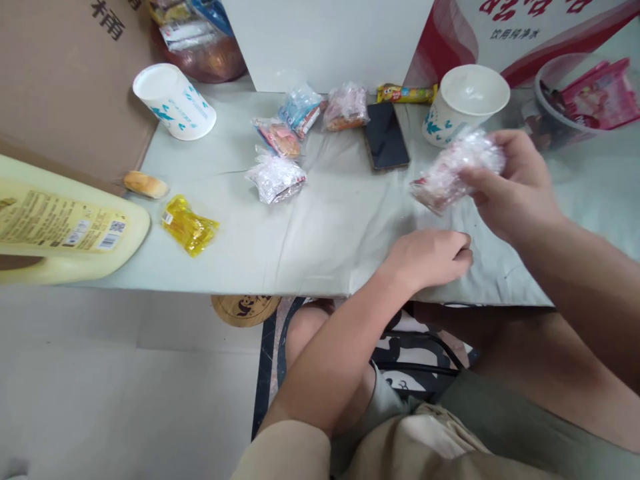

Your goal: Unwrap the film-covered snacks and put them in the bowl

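Observation:
My right hand (520,183) grips a snack packet in crinkled clear plastic (457,170), thumb on its near side, held over the table in front of a paper cup (473,100). Below it, my left hand (430,257) rests by the table's front edge with its fingers curled in; nothing shows in them. Several similar wrapped snacks lie farther left: a silvery clear packet (276,177), a pinkish one (280,137), a blue-and-white one (301,110) and a reddish-brown one (346,107). A black phone (387,137) lies between them and the cup.
Another paper cup (175,101) lies tipped at the left, near a small bread roll (146,185), a yellow wrapper (190,225) and a large pale-yellow jug (75,223). A clear tub (565,130) holds pink packets at the right. Boxes and a yellow snack stick (406,93) line the back.

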`<state>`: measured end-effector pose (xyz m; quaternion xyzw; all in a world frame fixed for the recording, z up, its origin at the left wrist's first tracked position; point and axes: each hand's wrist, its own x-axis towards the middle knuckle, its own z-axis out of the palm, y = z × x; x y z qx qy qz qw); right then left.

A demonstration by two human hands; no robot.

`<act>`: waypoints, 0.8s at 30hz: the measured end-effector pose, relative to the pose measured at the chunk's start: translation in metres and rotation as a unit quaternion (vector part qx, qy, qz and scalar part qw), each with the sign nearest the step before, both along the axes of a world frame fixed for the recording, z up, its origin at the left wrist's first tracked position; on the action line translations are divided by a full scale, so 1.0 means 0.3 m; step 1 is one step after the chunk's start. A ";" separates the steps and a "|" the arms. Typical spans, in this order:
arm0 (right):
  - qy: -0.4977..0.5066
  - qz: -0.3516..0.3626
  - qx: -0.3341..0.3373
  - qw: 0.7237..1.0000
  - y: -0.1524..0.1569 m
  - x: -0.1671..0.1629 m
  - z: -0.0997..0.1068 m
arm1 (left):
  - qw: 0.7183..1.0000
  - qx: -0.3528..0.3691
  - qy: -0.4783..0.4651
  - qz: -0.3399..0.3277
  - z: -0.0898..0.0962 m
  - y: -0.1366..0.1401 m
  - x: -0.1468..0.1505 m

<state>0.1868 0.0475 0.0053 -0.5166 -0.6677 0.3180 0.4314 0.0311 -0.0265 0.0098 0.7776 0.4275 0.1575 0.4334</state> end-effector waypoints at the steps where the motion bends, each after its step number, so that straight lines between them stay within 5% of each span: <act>1: 0.048 -0.013 -0.019 0.999 -0.025 0.048 -0.028 | 1.000 0.005 -0.009 0.010 0.000 -0.001 0.001; 6: 0.145 -0.104 -0.042 0.983 -0.122 0.162 -0.155 | 0.983 0.047 -0.115 0.135 -0.008 0.008 0.016; 9: 0.131 -0.106 -0.028 0.985 -0.147 0.165 -0.172 | 0.959 0.053 -0.190 0.205 -0.049 0.036 0.038; 17: 0.090 0.009 -0.044 0.995 -0.138 0.206 -0.140 | 0.945 -0.137 -0.262 0.139 -0.127 0.098 0.089; 24: 0.093 0.052 -0.063 0.992 -0.140 0.208 -0.125 | 0.908 -0.166 -0.330 0.200 -0.135 0.108 0.109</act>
